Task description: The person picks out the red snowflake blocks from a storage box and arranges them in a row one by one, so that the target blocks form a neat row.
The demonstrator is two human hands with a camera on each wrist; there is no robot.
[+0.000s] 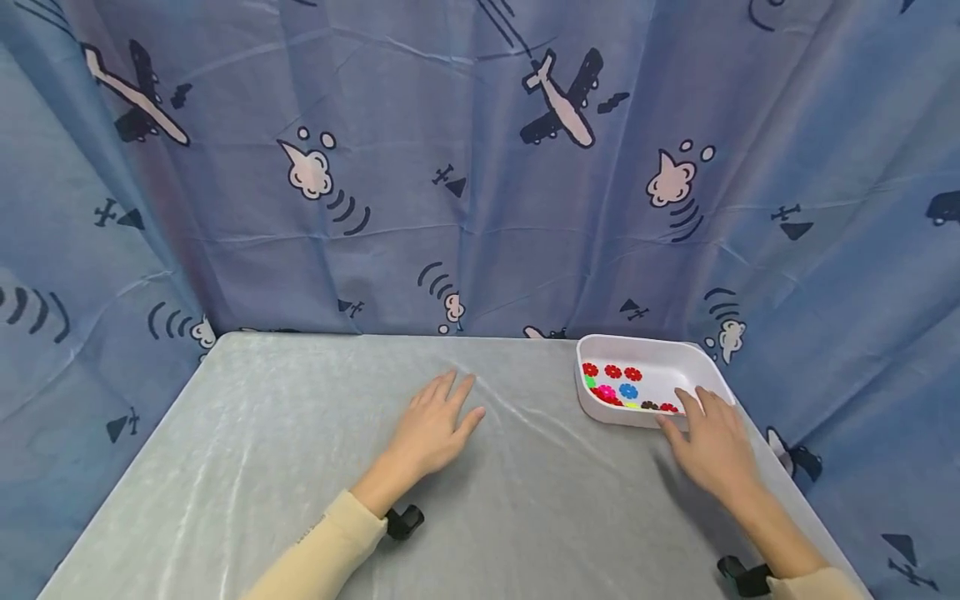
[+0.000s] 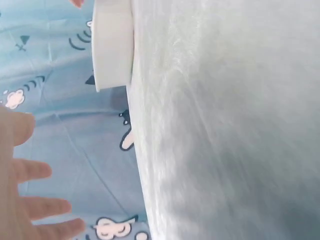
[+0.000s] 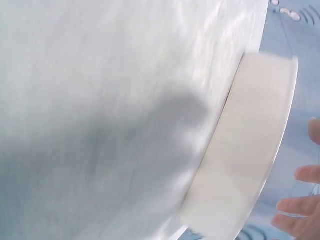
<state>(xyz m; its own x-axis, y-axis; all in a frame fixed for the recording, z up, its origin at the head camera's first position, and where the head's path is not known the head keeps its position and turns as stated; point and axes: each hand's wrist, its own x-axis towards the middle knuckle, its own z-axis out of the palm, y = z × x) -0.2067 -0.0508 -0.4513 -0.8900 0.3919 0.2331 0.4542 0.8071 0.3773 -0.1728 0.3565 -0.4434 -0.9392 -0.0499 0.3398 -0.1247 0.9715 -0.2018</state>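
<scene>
A white tray (image 1: 675, 354) stands at the table's back right, with several small flower-shaped pieces in red, blue, pink, green, yellow and dark brown, mostly toward its left and front. My right hand (image 1: 716, 446) is over the tray's front right edge, fingers spread, holding nothing. In the right wrist view its fingers (image 3: 299, 206) show beside the tray wall (image 3: 245, 145). My left hand (image 1: 431, 429) hovers above the middle of the table, fingers spread and empty. The left wrist view shows that hand (image 2: 30, 200) at the left, apart from the tray (image 2: 113, 47).
A pale grey cloth covers the table (image 1: 247, 433). Behind it and at both sides hangs a blue curtain (image 1: 405, 108) printed with planes and clouds. Dark wrist devices show below both hands, by the cream sleeves (image 1: 322, 546).
</scene>
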